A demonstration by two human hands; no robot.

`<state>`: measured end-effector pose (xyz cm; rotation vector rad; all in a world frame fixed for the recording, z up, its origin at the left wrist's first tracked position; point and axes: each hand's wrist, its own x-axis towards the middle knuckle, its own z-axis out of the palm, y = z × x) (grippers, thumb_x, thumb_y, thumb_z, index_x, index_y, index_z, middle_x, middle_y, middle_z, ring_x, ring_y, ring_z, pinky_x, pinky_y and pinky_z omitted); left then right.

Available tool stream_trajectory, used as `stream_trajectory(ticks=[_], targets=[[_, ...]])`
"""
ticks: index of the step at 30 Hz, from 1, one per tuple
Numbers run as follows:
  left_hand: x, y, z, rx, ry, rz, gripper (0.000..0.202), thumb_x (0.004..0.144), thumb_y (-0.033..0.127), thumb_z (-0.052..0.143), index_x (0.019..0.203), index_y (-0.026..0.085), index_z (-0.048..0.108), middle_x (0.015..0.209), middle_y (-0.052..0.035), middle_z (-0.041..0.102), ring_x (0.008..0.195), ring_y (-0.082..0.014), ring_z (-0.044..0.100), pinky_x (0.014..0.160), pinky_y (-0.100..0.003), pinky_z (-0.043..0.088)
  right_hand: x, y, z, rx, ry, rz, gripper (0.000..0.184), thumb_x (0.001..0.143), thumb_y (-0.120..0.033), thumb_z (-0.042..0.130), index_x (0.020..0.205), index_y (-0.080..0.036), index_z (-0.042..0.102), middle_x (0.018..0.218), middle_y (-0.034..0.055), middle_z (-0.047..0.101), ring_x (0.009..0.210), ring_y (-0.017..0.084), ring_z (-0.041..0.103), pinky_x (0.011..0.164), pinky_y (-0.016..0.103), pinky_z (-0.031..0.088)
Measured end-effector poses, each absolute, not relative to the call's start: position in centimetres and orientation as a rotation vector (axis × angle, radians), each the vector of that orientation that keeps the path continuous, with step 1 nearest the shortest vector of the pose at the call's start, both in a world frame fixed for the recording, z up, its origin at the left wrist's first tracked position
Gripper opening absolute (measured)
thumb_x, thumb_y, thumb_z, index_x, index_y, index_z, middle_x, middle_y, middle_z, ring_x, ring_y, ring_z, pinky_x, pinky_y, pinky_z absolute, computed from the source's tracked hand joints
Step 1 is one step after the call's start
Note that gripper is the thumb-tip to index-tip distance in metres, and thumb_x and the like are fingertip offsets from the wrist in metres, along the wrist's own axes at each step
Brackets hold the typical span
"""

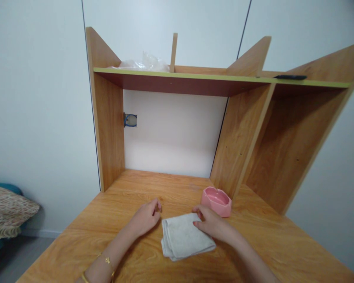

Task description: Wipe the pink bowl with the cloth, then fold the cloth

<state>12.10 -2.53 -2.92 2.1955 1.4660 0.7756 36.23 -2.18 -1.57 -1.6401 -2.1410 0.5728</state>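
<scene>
A folded grey-white cloth (184, 238) lies on the wooden desk (129, 204) in front of me. My right hand (210, 222) rests on the cloth's right edge, fingers curled with the thumb on the fabric. My left hand (145, 216) sits on the bare wood just left of the cloth, fingers loosely curled, nothing visible in it. A small pink dish (216, 201) stands just beyond my right hand, beside the upright divider.
The desk carries a wooden hutch with a shelf (194, 76) overhead and side panels. A crumpled clear plastic bag (144, 63) and a dark flat object (290, 77) lie on the shelf. A patterned cushion (8, 210) sits low at the left.
</scene>
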Motion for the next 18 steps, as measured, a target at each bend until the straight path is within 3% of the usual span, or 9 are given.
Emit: stream_trajectory(ticks=[4, 8, 18], targets=[[12.1, -2.5, -3.1, 2.193, 1.455, 0.792, 0.021, 0.064, 0.006, 0.037, 0.077, 0.019, 0.046, 0.077, -0.0019, 0.056, 0.074, -0.0152, 0.052, 0.069, -0.024, 0.037, 36.7, -2.2, -1.6, -1.696, -2.176, 0.682, 0.028, 0.056, -0.011, 0.055, 0.082, -0.017, 0.047, 0.070, -0.0023, 0.050, 0.065, 0.012, 0.048, 0.053, 0.020, 0.033], [12.0, -2.5, -3.2, 2.211, 1.464, 0.785, 0.021, 0.063, 0.005, 0.038, 0.076, 0.019, 0.047, 0.077, -0.0023, 0.056, 0.075, -0.0154, 0.051, 0.069, -0.023, 0.037, 37.6, -2.3, -0.9, -1.793, -2.193, 0.712, 0.029, 0.052, -0.007, 0.054, 0.075, -0.019, 0.042, 0.064, -0.0057, 0.046, 0.061, 0.010, 0.045, 0.050, 0.019, 0.029], [12.1, -2.4, -3.2, 2.239, 1.475, 0.720, 0.019, 0.064, 0.006, 0.039, 0.076, 0.019, 0.046, 0.077, -0.0021, 0.057, 0.074, -0.0152, 0.052, 0.066, -0.022, 0.037, 42.4, -2.3, 0.8, -2.115, -2.148, 0.411, 0.027, 0.047, 0.000, 0.047, 0.068, -0.018, 0.046, 0.067, 0.0013, 0.055, 0.064, 0.015, 0.053, 0.048, 0.021, 0.032]])
